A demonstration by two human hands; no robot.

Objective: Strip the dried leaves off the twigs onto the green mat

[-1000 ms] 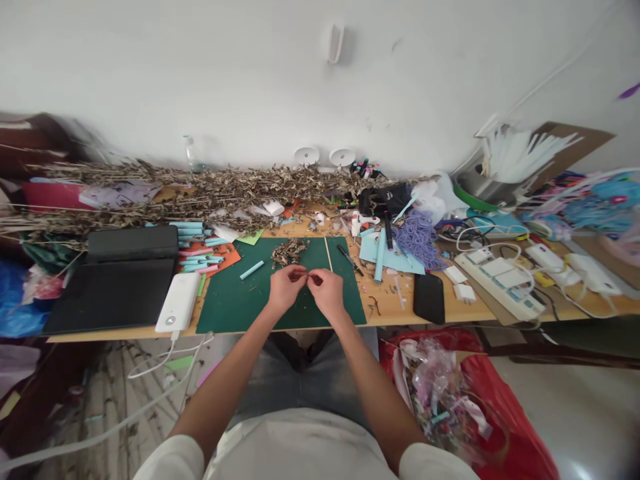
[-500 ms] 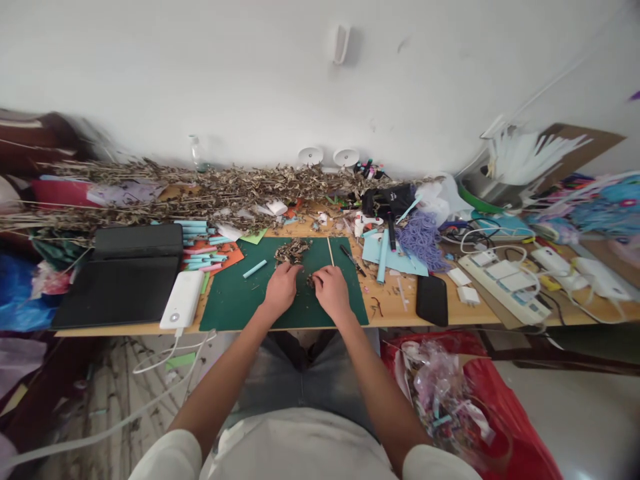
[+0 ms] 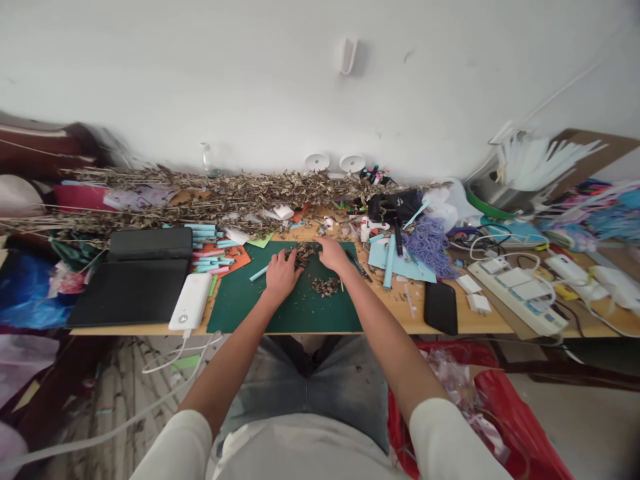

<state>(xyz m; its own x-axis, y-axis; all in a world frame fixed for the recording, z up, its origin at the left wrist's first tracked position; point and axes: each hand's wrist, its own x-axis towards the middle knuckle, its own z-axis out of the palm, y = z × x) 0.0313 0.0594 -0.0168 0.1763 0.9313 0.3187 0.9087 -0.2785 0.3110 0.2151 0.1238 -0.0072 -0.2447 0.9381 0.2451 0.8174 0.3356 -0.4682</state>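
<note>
On the green cutting mat (image 3: 235,300) my left hand (image 3: 283,275) lies with its fingers spread, its fingertips at a clump of dried leaves (image 3: 304,253). On the clump's other side, my right hand (image 3: 331,255) has its index finger stretched out towards the mat's far edge; its other fingers are partly hidden. A smaller pile of crumbled dried leaves (image 3: 326,287) sits nearer to me, between my forearms. Left of my left hand is a light blue paper tube (image 3: 259,274), partly covered by it. Beside my right wrist lies a black pen (image 3: 364,270).
Dried stalks (image 3: 240,190) are heaped along the wall. To the left are a black tablet case (image 3: 135,287), a white power bank (image 3: 191,301) and coloured paper tubes (image 3: 203,233). At right lie purple yarn (image 3: 430,247), a black phone (image 3: 441,307) and a power strip (image 3: 517,297).
Both hands have moved farther from me, up to the leaf clump, and the left hand's fingers have spread. The crumbled pile between the hands now shows uncovered. The view has shifted slightly.
</note>
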